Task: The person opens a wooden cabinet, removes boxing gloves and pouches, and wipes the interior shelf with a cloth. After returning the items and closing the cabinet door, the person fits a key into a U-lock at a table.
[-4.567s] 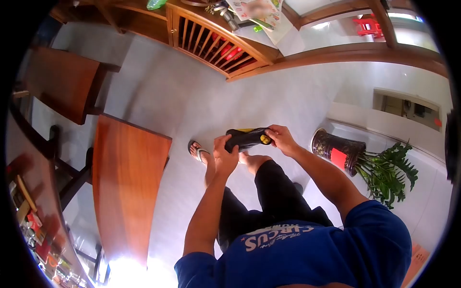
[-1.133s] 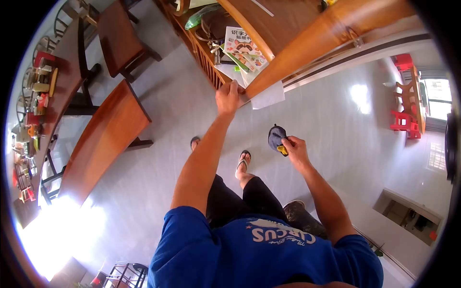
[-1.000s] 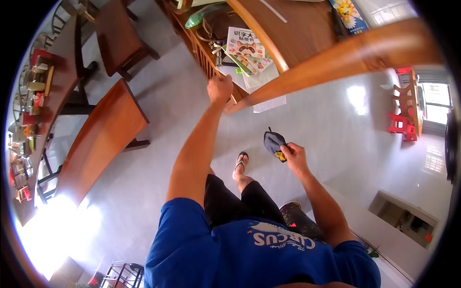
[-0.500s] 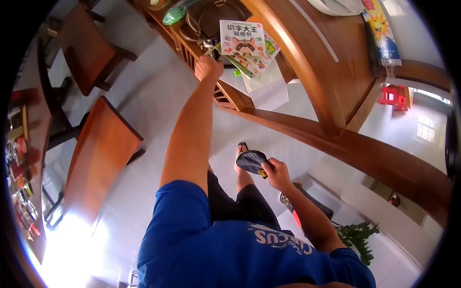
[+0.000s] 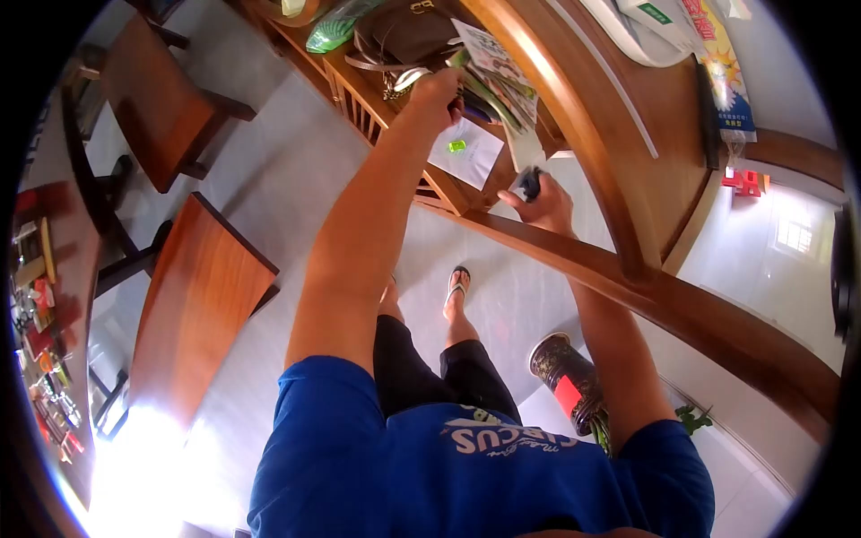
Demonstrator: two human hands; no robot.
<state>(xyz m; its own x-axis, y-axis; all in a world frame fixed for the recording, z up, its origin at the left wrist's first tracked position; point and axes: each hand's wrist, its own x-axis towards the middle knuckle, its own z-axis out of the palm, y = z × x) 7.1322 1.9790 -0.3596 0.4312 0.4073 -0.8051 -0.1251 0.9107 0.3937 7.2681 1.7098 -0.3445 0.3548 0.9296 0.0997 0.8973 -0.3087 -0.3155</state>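
Observation:
My left hand (image 5: 437,95) is closed at the near edge of a stack of children's booklets (image 5: 499,72), tilting them up on the wooden bench; its fingertips are partly hidden. Under the raised booklets lies a white sheet of paper (image 5: 475,160) with a small bright green object (image 5: 457,145) on it. My right hand (image 5: 547,208) grips a dark grey, flat, pouch-like item (image 5: 530,183), seen nearly edge-on, close to the lower end of the booklets. Beyond my left hand sits a brown handbag (image 5: 395,36).
A curved wooden armrest (image 5: 574,134) and a long rail (image 5: 664,287) run along the right. Wooden chairs (image 5: 197,305) and a cluttered table (image 5: 54,332) stand left. A dark patterned pot (image 5: 560,368) is on the floor near my right arm. A green bag (image 5: 332,34) lies beside the handbag.
The booklets have been tilted up and shifted right, uncovering more of the paper and the green object. My right hand has moved up from near my leg to the bench with the dark item.

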